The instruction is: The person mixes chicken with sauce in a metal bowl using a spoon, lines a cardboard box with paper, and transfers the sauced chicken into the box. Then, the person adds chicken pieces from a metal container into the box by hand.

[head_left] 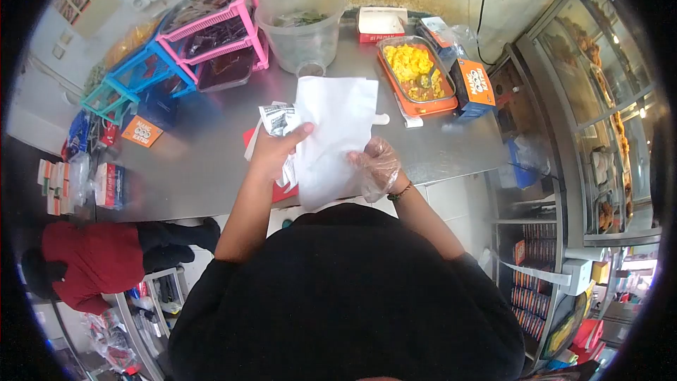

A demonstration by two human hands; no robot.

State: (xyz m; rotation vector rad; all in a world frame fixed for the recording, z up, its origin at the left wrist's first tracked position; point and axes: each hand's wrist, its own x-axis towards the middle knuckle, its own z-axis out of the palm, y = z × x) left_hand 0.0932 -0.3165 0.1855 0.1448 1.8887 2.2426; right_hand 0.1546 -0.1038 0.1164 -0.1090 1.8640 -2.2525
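Observation:
White paper sheets (337,127) hang between my hands over the front of the steel table (190,162). My left hand (277,149) is bare and closed on their left edge, thumb on top. A printed paper packet (279,119) lies against that same hand. My right hand (377,168), in a clear plastic glove, pinches the lower right part of the sheets. Beneath the papers, part of a red item (285,193) shows. Beyond my right hand, a metal tray of yellow food (411,65) rests on an orange tray (438,107).
Behind the paper stand a large translucent bucket (300,35) and a clear cup (311,69). Stacked pink (248,14) and blue racks (163,53) are at left. Orange boxes (474,83) stand right, near a glass food cabinet (599,109). A person in red (95,257) bends at lower left.

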